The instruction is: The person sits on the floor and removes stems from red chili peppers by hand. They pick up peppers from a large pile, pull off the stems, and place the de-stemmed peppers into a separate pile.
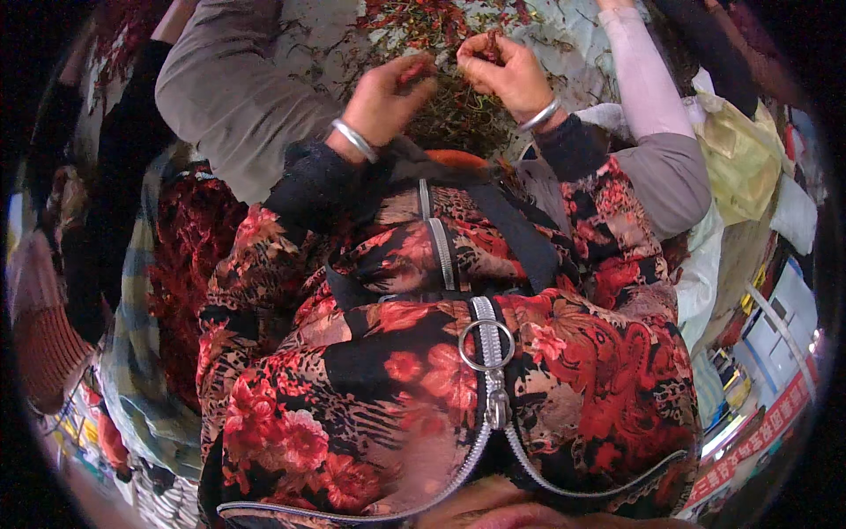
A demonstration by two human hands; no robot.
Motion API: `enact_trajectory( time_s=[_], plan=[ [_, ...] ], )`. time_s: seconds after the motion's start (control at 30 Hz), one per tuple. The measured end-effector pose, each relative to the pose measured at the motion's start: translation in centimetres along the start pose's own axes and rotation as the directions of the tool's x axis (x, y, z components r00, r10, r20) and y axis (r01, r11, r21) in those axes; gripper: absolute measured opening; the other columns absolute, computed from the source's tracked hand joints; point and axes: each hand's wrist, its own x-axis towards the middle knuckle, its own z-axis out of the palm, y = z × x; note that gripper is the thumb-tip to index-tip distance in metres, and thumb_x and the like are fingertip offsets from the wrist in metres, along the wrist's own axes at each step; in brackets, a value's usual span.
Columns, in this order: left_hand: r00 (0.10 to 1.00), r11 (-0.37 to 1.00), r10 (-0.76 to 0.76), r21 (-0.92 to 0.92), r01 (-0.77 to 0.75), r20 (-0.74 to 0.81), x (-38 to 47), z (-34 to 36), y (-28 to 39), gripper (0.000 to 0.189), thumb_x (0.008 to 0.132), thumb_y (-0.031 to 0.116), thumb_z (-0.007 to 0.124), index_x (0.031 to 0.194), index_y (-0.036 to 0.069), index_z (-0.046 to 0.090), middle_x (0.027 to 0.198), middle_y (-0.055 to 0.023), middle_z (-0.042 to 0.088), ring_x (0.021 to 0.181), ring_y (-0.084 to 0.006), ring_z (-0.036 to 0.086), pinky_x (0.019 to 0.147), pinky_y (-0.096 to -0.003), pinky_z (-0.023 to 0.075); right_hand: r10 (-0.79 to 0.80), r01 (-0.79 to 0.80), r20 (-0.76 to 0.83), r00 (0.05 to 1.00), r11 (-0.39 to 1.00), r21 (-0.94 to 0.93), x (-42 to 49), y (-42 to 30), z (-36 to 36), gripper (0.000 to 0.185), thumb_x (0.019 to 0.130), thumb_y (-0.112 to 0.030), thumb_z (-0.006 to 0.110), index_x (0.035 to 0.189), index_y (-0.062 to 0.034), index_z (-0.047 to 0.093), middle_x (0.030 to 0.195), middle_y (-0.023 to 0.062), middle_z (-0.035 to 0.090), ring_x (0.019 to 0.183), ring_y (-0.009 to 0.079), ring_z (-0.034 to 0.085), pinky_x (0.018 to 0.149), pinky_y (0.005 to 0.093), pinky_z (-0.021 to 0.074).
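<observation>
Both of my hands are raised side by side near the top of the view, a small gap between them. My left hand (388,99) is curled, with something small and reddish at its fingers, blurred. Thumb and forefinger of my right hand (505,74) are pinched together, and a dark red dried piece (492,49), perhaps a chili pepper, shows inside the curled fingers. Each wrist wears a silver bangle. Beneath and beyond the hands, red pods and thin stems (443,16) lie scattered on a pale sheet (317,49).
A checked cloth sack (135,330) holding a dark red mass (188,258) stands at the left. Grey-clad legs flank the hands. A yellowish plastic bag (737,159) and a white sack (700,271) are at the right. Parts of other people show at the left edge.
</observation>
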Motion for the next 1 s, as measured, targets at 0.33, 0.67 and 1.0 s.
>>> enact_trajectory(
  time_s=[0.33,0.67,1.0],
  plan=[
    [0.867,0.893,0.102,0.34,-0.296,0.488,-2.8,1.4,0.5,0.02,0.073,0.005,0.057,0.092,0.0,0.058,0.072,-0.0179,0.058,0.07,-0.0257,0.06,0.062,-0.0336,0.0476,0.11,-0.112,0.028,0.994,0.991,0.075,-7.3,0.0,2.1,0.009,0.083,-0.011,0.06,0.086,-0.0022,0.059,0.074,-0.0012,0.056,0.065,0.0039,0.049,0.059,0.0176,0.04],
    [0.849,0.708,-0.017,0.606,-0.363,0.528,-3.8,1.4,1.7,0.043,0.072,0.015,0.057,0.115,0.021,0.054,0.088,-0.0116,0.057,0.072,-0.0321,0.059,0.06,-0.039,0.0491,0.186,-0.174,-0.144,0.972,0.981,0.088,-2.6,6.1,-1.4,0.014,0.081,-0.016,0.058,0.084,-0.002,0.061,0.071,0.0061,0.064,0.059,0.0074,0.055,0.05,0.0229,0.0425],
    [0.99,0.788,0.088,0.6,-0.139,0.114,-2.9,-1.4,0.2,0.022,0.074,0.013,0.058,0.095,0.012,0.062,0.077,-0.0119,0.058,0.063,-0.0308,0.057,0.058,-0.0383,0.0459,-0.03,0.043,0.032,0.999,0.6,-0.799,2.3,10.2,-1.3,0.019,0.074,-0.017,0.062,0.083,-0.0008,0.061,0.076,0.0164,0.061,0.073,0.0318,0.06,0.063,0.0395,0.0472]
  ],
)
